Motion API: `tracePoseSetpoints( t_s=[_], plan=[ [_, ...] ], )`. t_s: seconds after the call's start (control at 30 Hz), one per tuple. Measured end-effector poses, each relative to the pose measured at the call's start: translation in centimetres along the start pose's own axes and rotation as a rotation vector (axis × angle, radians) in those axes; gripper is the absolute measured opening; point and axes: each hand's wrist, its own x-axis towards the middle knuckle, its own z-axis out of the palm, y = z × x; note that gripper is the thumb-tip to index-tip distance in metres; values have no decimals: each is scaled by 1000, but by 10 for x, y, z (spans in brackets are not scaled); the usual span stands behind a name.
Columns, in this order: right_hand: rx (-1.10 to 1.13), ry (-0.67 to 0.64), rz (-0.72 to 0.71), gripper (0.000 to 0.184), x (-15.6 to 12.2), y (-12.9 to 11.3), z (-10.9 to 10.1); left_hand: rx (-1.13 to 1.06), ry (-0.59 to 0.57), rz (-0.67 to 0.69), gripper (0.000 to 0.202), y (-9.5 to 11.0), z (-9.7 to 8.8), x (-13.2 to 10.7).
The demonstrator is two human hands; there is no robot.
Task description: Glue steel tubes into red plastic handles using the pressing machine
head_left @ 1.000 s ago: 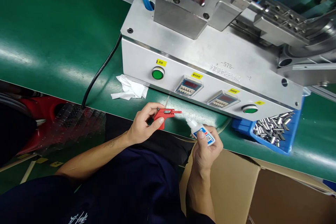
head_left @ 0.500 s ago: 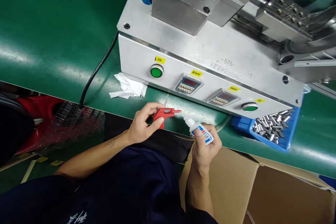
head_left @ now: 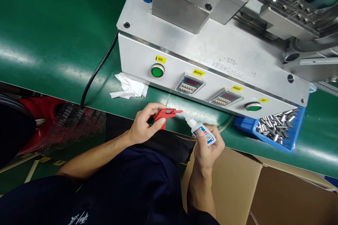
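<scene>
Between the thumb and fingers of my left hand is a red gun-shaped plastic part, its thin end pointing right. My right hand is closed around a small white glue bottle with a blue label. The bottle tilts up to the left, and its narrow nozzle is close to the tip of the red part. Whether nozzle and tip touch, I cannot tell. Both hands are over the front edge of the green bench, just before the machine.
A metal machine with green buttons and two timers stands behind my hands. White tissue lies at its left corner, near a black cable. On the right sits a blue bin of small metal pieces, above a cardboard box.
Almost nothing differs. The red part and the glue bottle stay in my hands, nozzle still near the tip; the view has shifted slightly.
</scene>
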Motion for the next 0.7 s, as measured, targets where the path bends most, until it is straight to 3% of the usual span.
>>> tracePoseSetpoints(
  t_s=[0.7],
  plan=[
    [-37,-40,-21,40,1,-5,1,13,-2,-3,26,0,0,0]
  ],
)
